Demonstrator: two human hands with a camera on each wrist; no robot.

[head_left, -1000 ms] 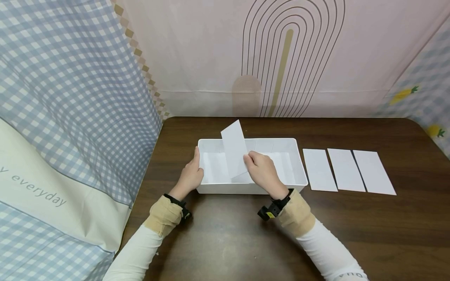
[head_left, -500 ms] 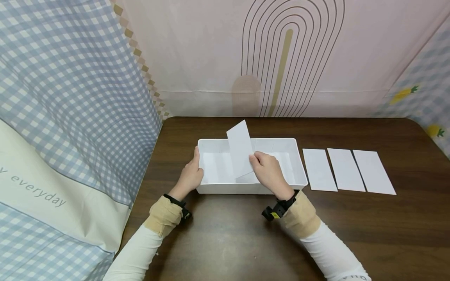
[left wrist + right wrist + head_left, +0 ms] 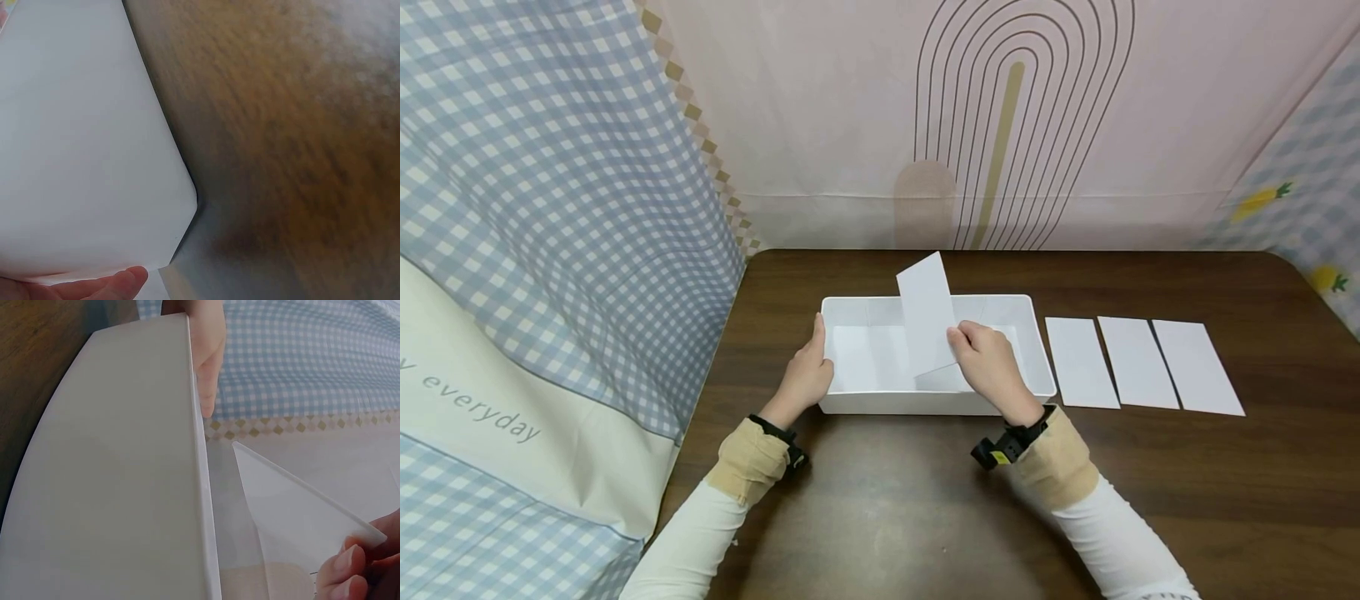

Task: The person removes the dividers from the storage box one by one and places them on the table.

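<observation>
A white rectangular box stands on the dark wooden table. My left hand rests against its left end, index finger straight along the wall; fingertips show beside the box in the left wrist view. My right hand pinches a thin white divider panel by its right edge, thumb on the near face. The panel is tilted, its lower edge over or inside the box and its top above the far rim. Whether it touches the floor or walls, I cannot tell. Part of the panel shows in the right wrist view.
Three similar white panels, a left one, a middle one and a right one, lie flat side by side right of the box. A checked cloth hangs at the left, a pink patterned cloth behind the table.
My right hand has moved steadily to the right along the box, carrying the tilted panel with it. The left hand, the box and the three panels on the table have stayed in place.
</observation>
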